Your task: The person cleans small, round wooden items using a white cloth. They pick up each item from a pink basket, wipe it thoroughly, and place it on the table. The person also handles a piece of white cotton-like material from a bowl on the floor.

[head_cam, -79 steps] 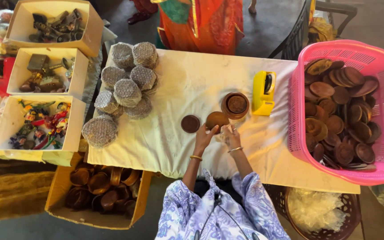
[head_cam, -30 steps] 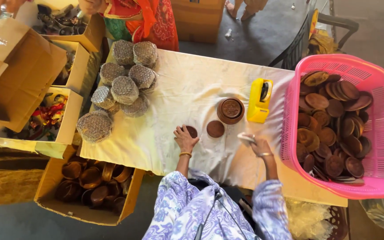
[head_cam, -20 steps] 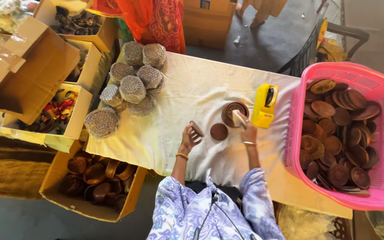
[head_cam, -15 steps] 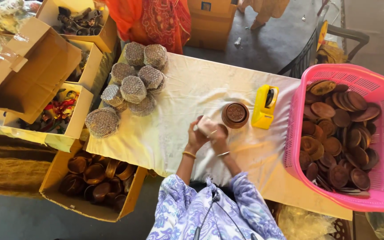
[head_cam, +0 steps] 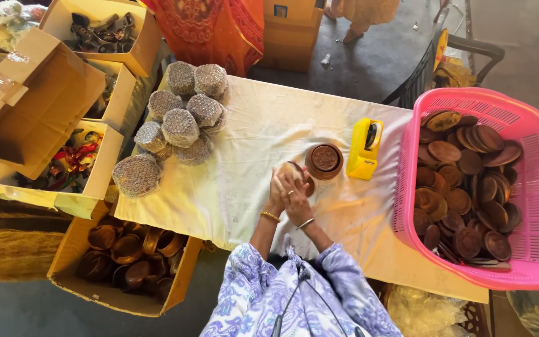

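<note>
My left hand point(head_cam: 276, 192) and my right hand point(head_cam: 297, 196) are pressed together on the white cloth at the table's near middle. Between them they hold a small brown disc point(head_cam: 291, 168) covered in pale wrap, with only its far edge showing. A second brown disc point(head_cam: 309, 185) peeks out just right of my fingers. A brown round bowl stack with a patterned lid point(head_cam: 324, 160) stands a little beyond my hands. Next to it on the right is a yellow tape dispenser point(head_cam: 364, 150).
A pink basket point(head_cam: 469, 100) full of brown discs fills the right side. Several bubble-wrapped round bundles point(head_cam: 179, 125) are heaped at the table's far left. Open cardboard boxes point(head_cam: 29, 106) stand left; a box of brown bowls point(head_cam: 126, 256) sits below. A person in orange point(head_cam: 213, 31) stands opposite.
My left hand lifted a brown disc off the cloth and my right hand brought over a pale piece of wrap. Both hands have now come together around the disc.
</note>
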